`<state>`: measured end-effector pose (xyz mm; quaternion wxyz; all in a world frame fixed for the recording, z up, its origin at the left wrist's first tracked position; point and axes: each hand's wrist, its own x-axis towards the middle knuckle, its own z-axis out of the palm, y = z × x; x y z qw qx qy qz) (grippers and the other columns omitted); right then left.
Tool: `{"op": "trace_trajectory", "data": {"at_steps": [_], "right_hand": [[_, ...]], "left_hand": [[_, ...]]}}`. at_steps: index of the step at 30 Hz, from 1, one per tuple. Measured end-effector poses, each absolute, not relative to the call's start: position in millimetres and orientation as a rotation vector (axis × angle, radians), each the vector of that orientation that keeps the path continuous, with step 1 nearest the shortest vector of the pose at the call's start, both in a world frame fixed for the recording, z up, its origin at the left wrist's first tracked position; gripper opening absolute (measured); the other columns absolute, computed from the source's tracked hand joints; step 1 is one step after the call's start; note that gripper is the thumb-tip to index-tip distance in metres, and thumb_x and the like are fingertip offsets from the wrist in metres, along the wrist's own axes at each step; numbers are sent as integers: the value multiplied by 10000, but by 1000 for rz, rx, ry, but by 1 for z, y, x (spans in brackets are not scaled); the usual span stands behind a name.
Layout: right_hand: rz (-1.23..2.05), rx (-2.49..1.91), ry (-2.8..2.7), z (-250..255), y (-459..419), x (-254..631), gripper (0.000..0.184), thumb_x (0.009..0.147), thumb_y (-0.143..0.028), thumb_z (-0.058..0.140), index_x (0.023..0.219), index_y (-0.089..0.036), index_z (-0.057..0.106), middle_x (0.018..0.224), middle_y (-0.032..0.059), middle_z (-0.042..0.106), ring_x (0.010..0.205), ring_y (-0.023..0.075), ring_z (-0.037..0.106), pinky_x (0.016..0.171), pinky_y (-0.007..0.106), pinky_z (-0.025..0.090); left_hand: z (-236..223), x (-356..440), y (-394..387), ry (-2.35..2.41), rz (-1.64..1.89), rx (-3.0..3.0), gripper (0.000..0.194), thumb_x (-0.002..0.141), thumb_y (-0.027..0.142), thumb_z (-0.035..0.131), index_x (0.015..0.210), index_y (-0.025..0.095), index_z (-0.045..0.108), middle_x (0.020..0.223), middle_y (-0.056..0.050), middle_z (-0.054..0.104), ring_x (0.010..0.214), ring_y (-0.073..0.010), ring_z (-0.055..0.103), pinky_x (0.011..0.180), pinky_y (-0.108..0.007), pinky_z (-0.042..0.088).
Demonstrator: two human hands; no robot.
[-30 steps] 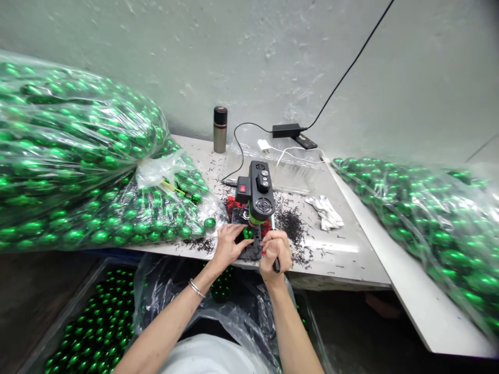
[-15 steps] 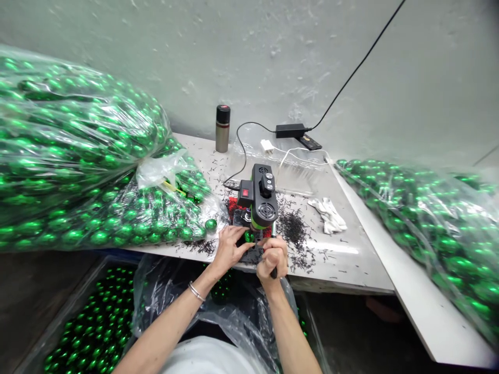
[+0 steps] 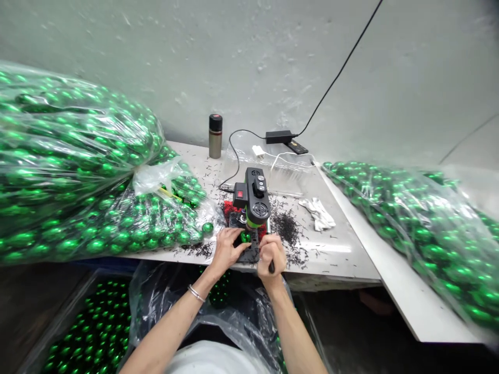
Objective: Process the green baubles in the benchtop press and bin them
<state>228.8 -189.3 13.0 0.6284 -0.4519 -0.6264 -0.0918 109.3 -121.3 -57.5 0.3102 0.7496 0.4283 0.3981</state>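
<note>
A small black bench drill press (image 3: 257,200) with a red switch stands near the table's front edge. Under its head sits a shiny green ball (image 3: 245,237), pinched at its side by the thumb and fingers of my left hand (image 3: 226,249). My right hand (image 3: 272,254) is wrapped around the machine's black-ended lever handle (image 3: 272,267), to the right of the ball. Part of the ball and its seat is hidden by the machine head and my fingers. Another green ball (image 3: 207,228) lies loose to the left.
Big clear bags of green balls lie on the left (image 3: 78,171) and right (image 3: 413,228). Small black pieces (image 3: 286,227) are strewn over the table. Behind are a bottle (image 3: 215,137), white gloves (image 3: 318,213) and a power adapter (image 3: 279,136). Below is a bin of balls (image 3: 93,322).
The right hand's fingers have drawn away from the ball and closed more fully on the lever handle. My left hand stays at the ball. The whole view has shifted slightly.
</note>
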Motion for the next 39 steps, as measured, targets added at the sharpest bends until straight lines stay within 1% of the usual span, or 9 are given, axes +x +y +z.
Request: {"op": "trace_trajectory", "data": {"at_steps": [6,10,14,19,26,29,33,36,39], "right_hand": [[-46,-1125,-1301,64,-188,224,319,977,-180,392,662,-223,423,639,-15,460,623,132,494,578,295,396],[-76,-1119,-1298,62,-189,222,341,976,-174,395,638,-220,416,650,-8,479,641,131,503,601,299,406],[-116,-1080,-1286,47,-189,220,323,963,-146,410,649,-214,442,668,-5,503,635,127,505,583,290,400],[-156,-1045,-1288,37,-186,220,312,950,-125,413,652,-215,437,655,-8,498,630,131,515,574,289,401],[-153,-1060,-1319,39,-189,220,300,946,-110,408,669,-211,461,678,-3,519,623,125,519,566,281,407],[-160,-1067,-1319,39,-190,220,295,942,-97,406,676,-211,460,686,-3,516,628,124,516,573,281,411],[-165,-1049,-1333,38,-189,220,292,934,-71,413,681,-210,457,685,-8,509,634,120,513,571,272,409],[-170,-1048,-1331,36,-189,221,291,932,-66,418,682,-209,459,686,-10,508,628,117,509,563,270,401],[-171,-1038,-1330,36,-188,223,299,930,-68,426,669,-212,450,671,-12,503,632,122,513,568,275,400]], "left_hand": [[-56,96,-138,1104,1165,1995,331,852,406,708,1131,228,693,1093,-103,711,1067,-288,617,985,-467,467],[-61,67,-180,950,1058,2206,397,922,388,628,1292,244,607,1166,-116,682,1100,-283,617,984,-456,478],[-56,44,-198,970,1063,2349,597,882,487,660,1404,234,515,1284,-152,632,1174,-313,588,987,-454,469],[-26,29,-135,1401,1210,2274,305,992,325,467,1208,224,656,1197,-139,671,1155,-305,578,1021,-456,416],[1,29,-71,1493,264,2572,157,854,293,664,955,179,702,900,-139,712,929,-318,664,848,-374,474],[6,31,-76,1507,94,2574,206,856,238,635,1043,158,669,971,-144,705,940,-315,675,827,-372,486],[5,24,-82,1444,499,2261,374,882,306,602,1230,177,560,1116,-119,683,928,-266,683,856,-389,508],[0,24,-87,1253,831,1731,478,855,464,619,1228,195,488,1009,-54,693,805,-208,690,801,-376,548],[-7,32,-98,1040,893,1374,555,787,538,682,1168,191,475,893,-13,677,765,-188,694,767,-354,565]]}}
